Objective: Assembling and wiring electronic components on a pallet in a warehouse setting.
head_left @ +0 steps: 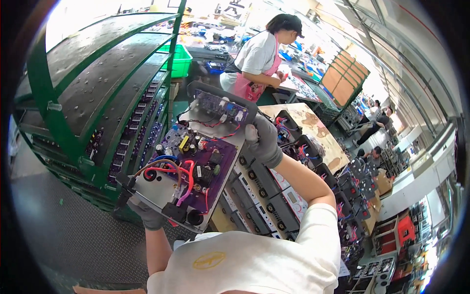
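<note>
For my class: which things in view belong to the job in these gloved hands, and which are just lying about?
Belong to the job:
purple circuit board
metal plate beneath it
coloured wires
dark panel, gripped by the right hand

Seemingly just about:
green basket
wooden board
red bin
green rack, though holding similar boards

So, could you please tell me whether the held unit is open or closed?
Open: the unit's purple circuit board and red wires show uncovered, with no lid over them.

A green metal rack (pixel 93 73) with dark shelves stands beside grey diamond-patterned flooring (pixel 63 210), white light glares behind, and a pale beamed ceiling (pixel 416 49) spans the right.
</note>
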Available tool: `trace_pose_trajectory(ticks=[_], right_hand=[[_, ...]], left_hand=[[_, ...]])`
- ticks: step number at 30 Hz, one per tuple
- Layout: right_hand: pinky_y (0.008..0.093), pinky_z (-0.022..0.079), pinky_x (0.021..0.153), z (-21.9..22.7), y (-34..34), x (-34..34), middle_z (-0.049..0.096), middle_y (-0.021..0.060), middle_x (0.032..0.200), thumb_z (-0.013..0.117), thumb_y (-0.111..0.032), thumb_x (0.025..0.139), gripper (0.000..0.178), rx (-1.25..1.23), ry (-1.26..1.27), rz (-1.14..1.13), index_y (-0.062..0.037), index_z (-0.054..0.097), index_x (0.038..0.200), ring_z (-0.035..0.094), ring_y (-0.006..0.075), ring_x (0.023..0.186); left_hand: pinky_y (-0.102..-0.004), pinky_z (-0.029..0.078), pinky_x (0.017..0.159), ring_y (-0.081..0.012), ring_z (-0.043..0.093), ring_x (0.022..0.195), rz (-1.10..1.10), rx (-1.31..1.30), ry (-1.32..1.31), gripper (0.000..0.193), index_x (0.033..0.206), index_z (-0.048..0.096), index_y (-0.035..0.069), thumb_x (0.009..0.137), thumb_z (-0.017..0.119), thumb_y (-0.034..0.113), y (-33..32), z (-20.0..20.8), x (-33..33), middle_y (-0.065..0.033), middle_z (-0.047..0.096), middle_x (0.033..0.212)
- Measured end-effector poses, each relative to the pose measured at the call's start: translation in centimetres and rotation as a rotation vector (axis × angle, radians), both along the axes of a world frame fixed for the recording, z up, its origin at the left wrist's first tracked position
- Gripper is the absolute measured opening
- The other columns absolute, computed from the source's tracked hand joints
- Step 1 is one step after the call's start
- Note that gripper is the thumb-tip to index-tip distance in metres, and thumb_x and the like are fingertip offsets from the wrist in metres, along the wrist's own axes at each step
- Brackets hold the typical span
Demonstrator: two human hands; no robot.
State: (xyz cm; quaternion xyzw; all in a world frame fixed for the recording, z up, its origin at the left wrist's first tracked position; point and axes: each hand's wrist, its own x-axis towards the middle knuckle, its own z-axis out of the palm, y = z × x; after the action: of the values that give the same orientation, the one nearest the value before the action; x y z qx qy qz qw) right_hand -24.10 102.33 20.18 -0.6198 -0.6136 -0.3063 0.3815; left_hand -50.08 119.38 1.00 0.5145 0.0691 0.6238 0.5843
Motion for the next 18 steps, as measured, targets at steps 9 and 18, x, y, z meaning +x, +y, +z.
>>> trace_pose_trajectory(ticks=[9, 18], right_hand=[[0.0416, 0.041, 0.053, 1.3, -0.6, -1.2, 0.051, 0.0146, 0.071, 0.053, -0.013, 0.083, 0.012, -0.02, -0.112, -0.1, -0.0019, 0.05, 0.083, 0.051, 0.0339, 0.061], [0.04, 0.043, 0.053, 2.8, 0.5, -2.0, 0.051, 0.015, 0.068, 0.054, -0.013, 0.083, 0.011, -0.078, -0.094, -0.178, -0.0017, 0.052, 0.084, 0.053, 0.0334, 0.059]], left_hand=[[-0.0435, 0.047, 0.094, -0.0304, 0.049, 0.115, -0.196, -0.088, -0.012, 0.063, 0.139, 0.023, 0.004, 0.093, 0.041, 0.043, 0.2, 3.1, 1.6, -0.0159, 0.04, 0.133], [-0.0414, 0.046, 0.094, -0.029, 0.048, 0.116, -0.141, -0.079, 0.074, 0.072, 0.142, 0.017, 0.003, 0.09, 0.044, 0.045, 1.0, 4.6, 3.9, -0.0162, 0.036, 0.136]])
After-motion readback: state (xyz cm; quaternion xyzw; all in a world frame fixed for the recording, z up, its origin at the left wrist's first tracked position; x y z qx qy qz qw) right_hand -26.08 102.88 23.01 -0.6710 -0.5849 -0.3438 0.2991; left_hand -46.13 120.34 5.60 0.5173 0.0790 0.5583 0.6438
